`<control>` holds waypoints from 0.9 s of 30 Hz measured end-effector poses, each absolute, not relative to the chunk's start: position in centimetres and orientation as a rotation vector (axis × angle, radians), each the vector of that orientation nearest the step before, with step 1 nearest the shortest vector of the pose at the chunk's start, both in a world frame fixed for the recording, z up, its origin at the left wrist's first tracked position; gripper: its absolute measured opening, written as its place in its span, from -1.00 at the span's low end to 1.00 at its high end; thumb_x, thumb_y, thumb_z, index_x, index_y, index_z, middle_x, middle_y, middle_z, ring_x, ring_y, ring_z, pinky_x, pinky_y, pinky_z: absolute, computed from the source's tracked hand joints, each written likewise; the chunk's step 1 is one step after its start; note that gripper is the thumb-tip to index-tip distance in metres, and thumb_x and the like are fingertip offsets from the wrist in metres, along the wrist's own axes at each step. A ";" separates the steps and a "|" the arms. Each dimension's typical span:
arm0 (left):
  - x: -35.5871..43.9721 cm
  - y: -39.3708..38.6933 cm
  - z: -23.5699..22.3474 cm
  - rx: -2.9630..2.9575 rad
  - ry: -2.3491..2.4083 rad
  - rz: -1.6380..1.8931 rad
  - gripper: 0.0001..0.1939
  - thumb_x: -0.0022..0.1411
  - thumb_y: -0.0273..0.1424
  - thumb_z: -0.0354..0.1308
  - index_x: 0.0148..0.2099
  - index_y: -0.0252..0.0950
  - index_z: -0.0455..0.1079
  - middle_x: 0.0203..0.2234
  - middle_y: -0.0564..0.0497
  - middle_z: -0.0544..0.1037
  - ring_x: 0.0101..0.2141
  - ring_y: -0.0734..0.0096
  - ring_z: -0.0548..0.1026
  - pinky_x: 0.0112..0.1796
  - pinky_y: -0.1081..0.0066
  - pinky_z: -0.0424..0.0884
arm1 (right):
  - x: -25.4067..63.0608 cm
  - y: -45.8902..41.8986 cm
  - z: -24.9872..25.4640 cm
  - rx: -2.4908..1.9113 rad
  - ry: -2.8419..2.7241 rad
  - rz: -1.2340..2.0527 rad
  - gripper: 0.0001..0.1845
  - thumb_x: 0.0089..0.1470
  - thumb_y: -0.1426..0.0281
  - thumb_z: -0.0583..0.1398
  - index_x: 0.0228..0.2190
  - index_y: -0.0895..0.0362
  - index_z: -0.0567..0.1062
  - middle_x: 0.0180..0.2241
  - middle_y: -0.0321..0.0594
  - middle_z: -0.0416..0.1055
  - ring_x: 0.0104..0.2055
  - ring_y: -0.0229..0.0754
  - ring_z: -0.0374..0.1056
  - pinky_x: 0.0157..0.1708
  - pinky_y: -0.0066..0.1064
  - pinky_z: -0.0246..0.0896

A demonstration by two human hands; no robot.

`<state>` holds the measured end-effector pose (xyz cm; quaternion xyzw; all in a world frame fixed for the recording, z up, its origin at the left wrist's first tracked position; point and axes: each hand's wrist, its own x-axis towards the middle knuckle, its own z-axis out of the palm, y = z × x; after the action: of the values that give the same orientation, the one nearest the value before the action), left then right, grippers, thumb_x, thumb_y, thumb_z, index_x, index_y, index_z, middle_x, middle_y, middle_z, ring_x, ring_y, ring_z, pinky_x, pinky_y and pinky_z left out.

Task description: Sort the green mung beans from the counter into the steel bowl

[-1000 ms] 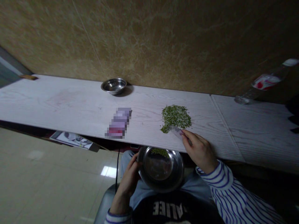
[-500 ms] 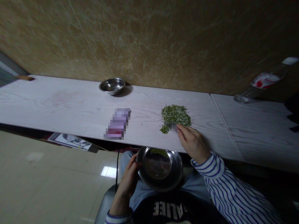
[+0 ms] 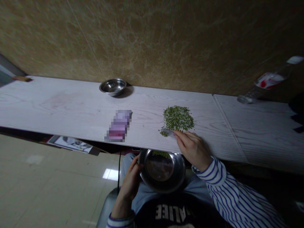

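My left hand (image 3: 131,180) grips the left side of a large steel bowl (image 3: 179,177), held below the table's front edge over my lap. Some green beans (image 3: 161,154), small like mung beans, lie inside at its far side. On the table, my right hand (image 3: 193,147) pinches a small greyish see-through piece (image 3: 169,131), flat and curved; its exact kind is unclear. That piece touches a little cluster of beans at the near left of the spread green beans (image 3: 178,116), which lie loose on the white tabletop.
A smaller steel bowl (image 3: 113,87) stands by the wall. A blurred-out purple and red flat item (image 3: 118,126) lies left of the beans. At the right a clear plastic bottle (image 3: 268,80) stands on the white table (image 3: 59,107).
My right hand has moved slightly left and towards me with the see-through piece, drawing a few beans apart from the spread. My left hand keeps its grip on the bowl.
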<state>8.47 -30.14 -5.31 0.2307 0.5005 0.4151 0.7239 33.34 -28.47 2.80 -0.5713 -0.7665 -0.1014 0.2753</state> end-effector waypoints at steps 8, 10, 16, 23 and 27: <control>8.3 -30.2 -5.2 0.506 1.102 0.899 -0.43 0.00 -0.36 0.25 0.12 -0.24 0.46 -0.11 -0.08 0.63 -0.03 0.03 0.53 -0.10 0.24 0.43 | 33.8 -28.6 2.5 -1.542 -2.016 -0.281 -0.74 0.30 0.50 0.11 -0.08 0.22 0.56 -0.30 -0.05 0.63 -0.32 -0.09 0.51 -0.25 -0.25 0.39; 8.3 -30.2 -5.3 0.502 1.108 0.888 -0.43 0.00 -0.34 0.26 0.12 -0.24 0.45 -0.12 -0.09 0.63 -0.05 0.04 0.54 -0.15 0.26 0.44 | 33.8 -28.5 2.3 -1.548 -2.024 -0.274 -0.74 0.30 0.51 0.10 -0.07 0.22 0.56 -0.29 -0.04 0.63 -0.32 -0.09 0.51 -0.25 -0.25 0.39; 8.3 -30.2 -5.3 0.500 1.109 0.878 -0.37 -0.02 -0.32 0.27 0.16 -0.25 0.43 -0.11 -0.11 0.63 -0.09 0.00 0.55 -0.18 0.22 0.43 | 33.1 -29.2 2.4 -1.513 -2.060 -0.248 -0.73 0.30 0.52 0.09 -0.08 0.19 0.56 -0.30 -0.07 0.63 -0.31 -0.11 0.51 -0.24 -0.27 0.37; 8.5 -30.2 -5.1 0.518 1.082 0.889 -0.43 0.00 -0.35 0.27 0.12 -0.25 0.45 -0.11 -0.10 0.63 -0.01 -0.01 0.51 -0.10 0.22 0.41 | 33.9 -29.7 2.5 -1.541 -1.989 -0.251 -0.74 0.32 0.49 0.10 -0.08 0.19 0.56 -0.31 -0.07 0.64 -0.31 -0.11 0.52 -0.25 -0.27 0.38; 8.6 -30.1 -5.0 0.505 1.094 0.899 -0.42 -0.03 -0.34 0.29 0.10 -0.25 0.47 -0.11 -0.11 0.64 0.01 -0.03 0.51 -0.08 0.21 0.41 | 33.9 -29.9 2.2 -1.555 -1.989 -0.249 -0.74 0.32 0.50 0.10 -0.09 0.16 0.56 -0.30 -0.09 0.64 -0.30 -0.12 0.53 -0.25 -0.27 0.38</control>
<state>8.62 -30.11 -5.04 0.2292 0.4968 0.4083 0.7307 33.94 -29.88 2.19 -0.5852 -0.7484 -0.0939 0.2977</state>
